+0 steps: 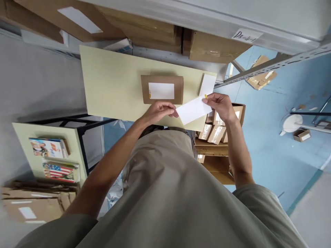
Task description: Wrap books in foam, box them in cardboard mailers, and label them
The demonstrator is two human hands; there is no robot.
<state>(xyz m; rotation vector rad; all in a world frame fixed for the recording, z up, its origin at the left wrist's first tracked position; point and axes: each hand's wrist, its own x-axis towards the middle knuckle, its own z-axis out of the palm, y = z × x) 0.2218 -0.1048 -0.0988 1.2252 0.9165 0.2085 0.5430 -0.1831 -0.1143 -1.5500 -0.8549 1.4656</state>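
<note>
White label sheet (pixel 194 109) pinched at opposite ends by left hand (pixel 158 112) and right hand (pixel 220 106), printed side hidden.

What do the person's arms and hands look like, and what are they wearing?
Both arms are bare from the short sleeves down. The left hand and right hand wear no gloves, and no rings, watch or bracelets can be seen. The short-sleeved khaki-grey cloth shirt has loose sleeves that end above the elbows. The fingers are bare too.
</note>
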